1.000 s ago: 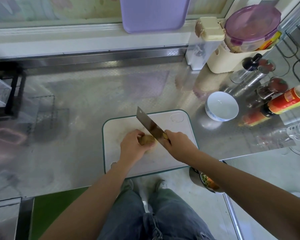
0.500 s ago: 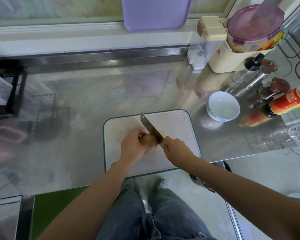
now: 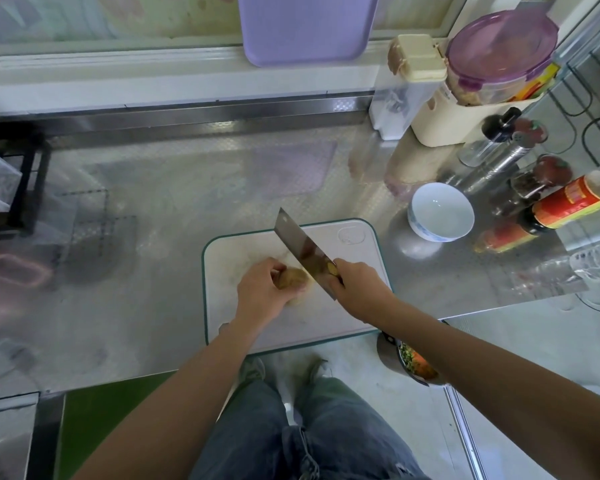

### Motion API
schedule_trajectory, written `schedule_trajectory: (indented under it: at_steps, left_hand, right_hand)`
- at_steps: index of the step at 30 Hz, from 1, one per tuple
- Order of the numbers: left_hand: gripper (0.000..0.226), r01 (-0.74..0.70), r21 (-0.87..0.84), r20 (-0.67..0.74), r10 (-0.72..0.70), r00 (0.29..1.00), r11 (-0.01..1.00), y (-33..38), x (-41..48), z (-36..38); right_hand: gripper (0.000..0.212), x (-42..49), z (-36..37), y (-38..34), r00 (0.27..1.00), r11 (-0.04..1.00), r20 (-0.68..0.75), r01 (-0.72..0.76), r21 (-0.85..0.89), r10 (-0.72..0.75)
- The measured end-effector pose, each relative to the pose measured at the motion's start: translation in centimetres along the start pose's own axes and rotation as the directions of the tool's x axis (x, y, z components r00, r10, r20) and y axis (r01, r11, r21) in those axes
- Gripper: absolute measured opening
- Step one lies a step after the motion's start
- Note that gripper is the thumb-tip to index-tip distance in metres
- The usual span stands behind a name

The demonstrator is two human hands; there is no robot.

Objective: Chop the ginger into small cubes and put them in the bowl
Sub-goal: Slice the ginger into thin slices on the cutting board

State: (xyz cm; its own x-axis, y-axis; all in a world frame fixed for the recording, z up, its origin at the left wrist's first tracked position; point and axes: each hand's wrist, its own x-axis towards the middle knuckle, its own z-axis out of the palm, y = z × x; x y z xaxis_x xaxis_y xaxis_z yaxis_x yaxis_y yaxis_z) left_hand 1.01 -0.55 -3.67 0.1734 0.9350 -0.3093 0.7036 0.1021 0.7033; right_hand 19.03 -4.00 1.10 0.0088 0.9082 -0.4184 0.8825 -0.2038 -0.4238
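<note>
View: head camera, looking down on a steel table (image 3: 146, 244).
Left hand (image 3: 262, 289): rests on the middle of the cutting board (image 3: 326, 323), left of the knife.
Left fingers (image 3: 274, 268): curled close over the ginger (image 3: 293, 278), gripping it from its left and near sides.
Ginger: a tan lump on the board, half covered by the left hand and just left of the blade; whether the blade touches it cannot be told.
Right hand (image 3: 359, 289): above the right part of the board.
Right fingers (image 3: 343, 271): wrapped tight round the handle of the knife (image 3: 302, 247), so the handle is hidden in the fist.
Knife: a broad cleaver blade, tilted, slanting from far left to near right.
Slice (image 3: 331, 268): a small tan piece of ginger on the blade's flat, close to the right hand.
Cutting board: white with a green rim, lying at the table's near edge.
Bowl (image 3: 417, 221): white, upright on the table, far right of the board and well apart from both hands.
Far right: a red-labelled bottle (image 3: 575, 199) lying among jars, and a purple-lidded container (image 3: 499, 53).
Far wall: a lilac tray (image 3: 305, 26).
Near right, below the table edge: a pan (image 3: 416, 365) of green and orange food.
</note>
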Motion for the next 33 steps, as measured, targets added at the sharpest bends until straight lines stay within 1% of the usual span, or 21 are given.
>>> schedule_trajectory:
  at_steps: [3,7,11,14,18,22,24,28,31,33]
  left_hand:
    - [0.046,0.002,-0.003,0.002,-0.002,1.000,1.000,-0.1,0.1,0.0]
    - [0.046,0.006,-0.009,0.000,-0.006,1.000,1.000,0.0,0.0,0.0]
    - [0.045,0.013,-0.018,-0.005,-0.013,1.000,1.000,0.1,0.0,0.0]
    - [0.045,0.019,-0.001,0.003,-0.019,1.000,1.000,0.2,0.1,0.0]
    - [0.048,0.033,-0.008,-0.005,-0.033,0.999,0.999,0.2,0.1,0.1]
    - [0.050,0.031,-0.004,0.004,-0.031,1.000,1.000,0.0,0.1,0.2]
    - [0.051,0.028,-0.008,0.007,-0.028,1.000,1.000,-0.3,0.0,0.2]
    - [0.053,0.009,-0.036,0.034,-0.008,0.999,0.999,-0.5,-0.2,0.1]
    - [0.052,0.003,-0.026,0.034,-0.002,0.999,1.000,-0.6,0.0,0.0]
    - [0.052,0.007,-0.010,0.039,-0.006,0.999,1.000,-0.7,0.1,0.0]
  right_hand:
    - [0.025,-0.5,-0.3,-0.2,0.999,0.999,0.038,0.005,-0.038,-0.003]
    - [0.028,-0.9,-0.4,-0.2,0.996,0.999,0.086,-0.007,-0.047,0.011]
    - [0.033,-1.1,-0.1,0.0,0.994,0.998,0.098,-0.036,-0.059,0.042]
    - [0.031,-0.9,1.0,-0.3,0.990,0.995,0.109,-0.081,-0.055,0.087]
    - [0.020,0.2,2.9,-0.9,0.986,0.992,0.105,-0.127,-0.023,0.128]
    - [0.025,0.5,4.3,-0.8,0.983,0.988,0.097,-0.156,0.019,0.153]
    - [0.028,0.4,4.1,-0.4,0.988,0.989,0.077,-0.140,0.046,0.137]
    - [0.024,0.3,2.1,-0.1,0.996,0.993,0.027,-0.082,0.080,0.080]
    - [0.024,0.1,0.7,-0.3,0.999,0.997,0.006,-0.041,0.060,0.041]
    - [0.029,-0.1,0.1,-0.3,0.999,0.999,0.010,-0.032,0.025,0.032]
